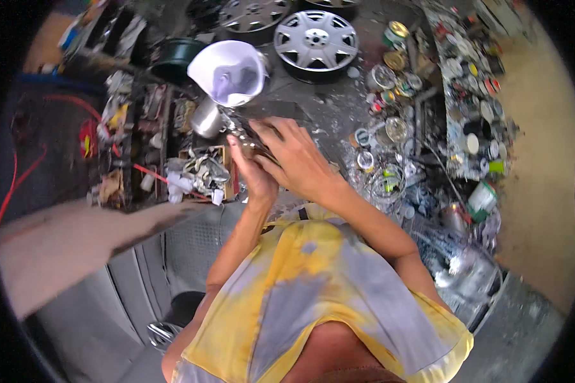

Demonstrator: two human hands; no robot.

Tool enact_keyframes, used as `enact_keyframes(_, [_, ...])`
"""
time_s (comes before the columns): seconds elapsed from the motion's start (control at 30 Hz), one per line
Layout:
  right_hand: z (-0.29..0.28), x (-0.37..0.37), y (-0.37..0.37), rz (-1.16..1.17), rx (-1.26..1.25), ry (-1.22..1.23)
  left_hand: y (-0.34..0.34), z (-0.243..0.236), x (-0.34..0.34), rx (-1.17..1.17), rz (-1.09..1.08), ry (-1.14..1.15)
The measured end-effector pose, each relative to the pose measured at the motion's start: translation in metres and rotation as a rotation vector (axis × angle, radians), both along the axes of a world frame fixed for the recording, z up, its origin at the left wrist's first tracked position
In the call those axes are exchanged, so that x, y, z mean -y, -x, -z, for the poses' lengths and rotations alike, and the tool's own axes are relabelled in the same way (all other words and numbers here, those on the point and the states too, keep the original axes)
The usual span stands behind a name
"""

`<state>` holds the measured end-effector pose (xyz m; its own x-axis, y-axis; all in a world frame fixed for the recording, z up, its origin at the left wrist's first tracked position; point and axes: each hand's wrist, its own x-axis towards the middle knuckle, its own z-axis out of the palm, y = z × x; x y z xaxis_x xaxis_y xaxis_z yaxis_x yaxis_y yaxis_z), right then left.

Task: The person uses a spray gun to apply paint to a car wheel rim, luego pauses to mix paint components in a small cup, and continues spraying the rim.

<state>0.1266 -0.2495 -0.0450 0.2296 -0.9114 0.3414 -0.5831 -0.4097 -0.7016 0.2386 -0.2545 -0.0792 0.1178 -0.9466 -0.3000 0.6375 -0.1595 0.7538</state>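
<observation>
Head view: left hand (257,180) and right hand (303,159) both closed on a dark glossy piece (241,129), type too blurred to tell. Piece is held between them over the workbench (294,94), left of centre. White bucket (201,64) just beyond it, silver cylinder (206,119) beside that. Open box (234,183) at bench's near edge, wheel (316,39) toward far edge, cans (381,78) along right side.

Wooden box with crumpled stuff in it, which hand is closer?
Left. The left hand is just right of the wooden box; the right hand is farther right, beyond the left.
</observation>
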Motion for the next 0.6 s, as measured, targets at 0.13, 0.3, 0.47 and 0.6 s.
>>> enact_keyframes(0.13, [0.034,-0.010,0.026,0.167,0.073,-0.208,-0.015,0.026,0.066,-0.016,0.252,-0.031])
enact_keyframes(0.3, [0.103,-0.051,0.049,0.363,0.035,-0.498,-0.036,0.082,0.132,0.022,0.537,-0.023])
enact_keyframes(0.47, [0.155,-0.087,0.044,0.480,0.080,-0.644,-0.011,0.127,0.165,0.043,0.751,-0.067])
enact_keyframes(0.6, [0.158,-0.089,0.052,0.533,0.125,-0.686,0.025,0.157,0.152,0.032,0.914,-0.065])
